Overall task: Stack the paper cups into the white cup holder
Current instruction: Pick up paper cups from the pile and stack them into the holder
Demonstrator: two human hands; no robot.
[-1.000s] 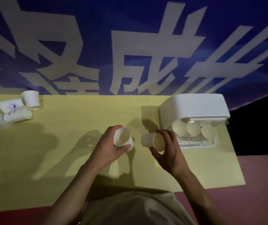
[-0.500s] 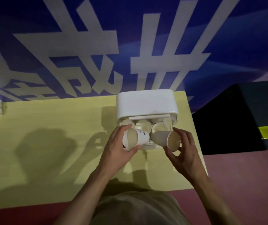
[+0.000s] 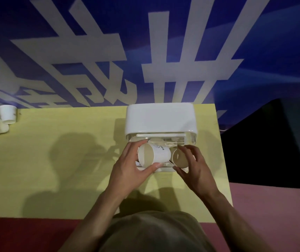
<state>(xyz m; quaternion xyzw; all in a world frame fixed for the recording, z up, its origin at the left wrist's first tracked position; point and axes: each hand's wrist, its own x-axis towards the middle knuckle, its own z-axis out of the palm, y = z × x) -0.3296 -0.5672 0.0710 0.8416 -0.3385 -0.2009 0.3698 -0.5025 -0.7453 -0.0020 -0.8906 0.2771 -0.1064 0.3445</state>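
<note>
The white cup holder stands at the back right of the yellow table, its clear open front facing me. My left hand grips a white paper cup lying on its side, its mouth toward me, just in front of the holder's left slots. My right hand holds a second paper cup by the rim at the holder's right slot, mouth toward me. Cups inside the holder are mostly hidden behind my hands.
Several loose paper cups lie and stand at the table's far left edge. A blue banner with white characters rises behind the table. A dark cabinet sits to the right; red floor lies below.
Both hands have carried their cups from the middle of the table to the holder's front. The right cup has gone further into the right slot. The view shifted right.
</note>
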